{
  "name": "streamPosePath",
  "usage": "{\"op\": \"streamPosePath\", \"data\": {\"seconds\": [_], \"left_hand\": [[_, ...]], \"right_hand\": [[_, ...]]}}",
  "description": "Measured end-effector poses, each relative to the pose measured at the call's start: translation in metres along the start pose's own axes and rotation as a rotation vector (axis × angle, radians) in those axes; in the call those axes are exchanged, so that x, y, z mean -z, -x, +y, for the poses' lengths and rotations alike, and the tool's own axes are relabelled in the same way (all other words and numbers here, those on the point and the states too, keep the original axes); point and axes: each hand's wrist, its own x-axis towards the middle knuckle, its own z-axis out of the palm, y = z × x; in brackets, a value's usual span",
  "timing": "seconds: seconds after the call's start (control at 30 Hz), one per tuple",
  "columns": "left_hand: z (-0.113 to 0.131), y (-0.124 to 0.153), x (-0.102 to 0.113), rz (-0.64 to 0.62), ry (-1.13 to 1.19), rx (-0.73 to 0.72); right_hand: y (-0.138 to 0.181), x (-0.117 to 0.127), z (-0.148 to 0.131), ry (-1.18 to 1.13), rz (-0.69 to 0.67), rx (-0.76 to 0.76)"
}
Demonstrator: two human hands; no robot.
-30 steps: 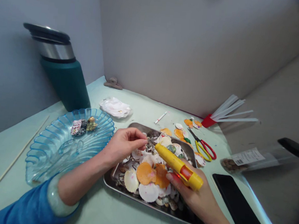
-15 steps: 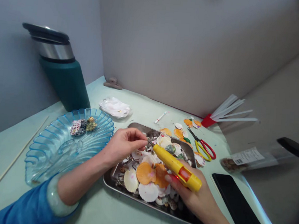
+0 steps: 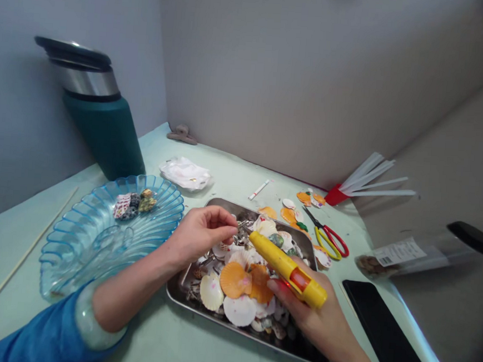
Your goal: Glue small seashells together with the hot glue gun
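My right hand [image 3: 315, 304] grips a yellow hot glue gun [image 3: 287, 268], its metal nozzle pointing up and left. Close to that nozzle, my left hand [image 3: 204, 234] is closed in a pinch; whatever lies between thumb and finger is too small to make out. Both hands are above a metal tray [image 3: 198, 307] heaped with seashells. Among them are an orange scallop shell [image 3: 236, 280], a white shell [image 3: 239, 311] and a pale yellow shell [image 3: 211, 291]. Small dark shells lie partly hidden under the larger ones.
Left of the tray stands a blue clear shell-shaped plate [image 3: 65, 234] holding small shells. Behind it is a teal bottle [image 3: 103, 131]. Scissors [image 3: 328, 235], a red cup [image 3: 336, 195] of white sticks, a black phone-like slab [image 3: 384, 331] and a clear jar [image 3: 420, 253] lie right.
The glue gun's nozzle has shifted slightly right, away from my left fingertips. My left hand stays nearly in place.
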Motion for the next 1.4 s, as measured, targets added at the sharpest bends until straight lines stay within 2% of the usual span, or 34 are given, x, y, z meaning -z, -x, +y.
{"op": "streamPosePath", "data": {"seconds": [0.27, 0.67, 1.2, 1.4], "left_hand": [[0.0044, 0.0038, -0.0037, 0.035, 0.002, 0.046], [-0.0001, 0.0017, -0.0019, 0.018, 0.001, 0.041], [0.0012, 0.0024, -0.0016, 0.013, 0.006, 0.051], [0.0009, 0.0019, -0.0017, 0.006, 0.004, 0.048]], "right_hand": [[0.0020, -0.0008, 0.0041, 0.020, 0.053, -0.039], [0.0004, 0.0004, -0.0018, -0.026, -0.047, 0.013], [0.0033, -0.0004, 0.0037, 0.001, 0.030, -0.005], [0.0009, 0.0000, 0.0009, -0.009, -0.007, 0.020]]}}
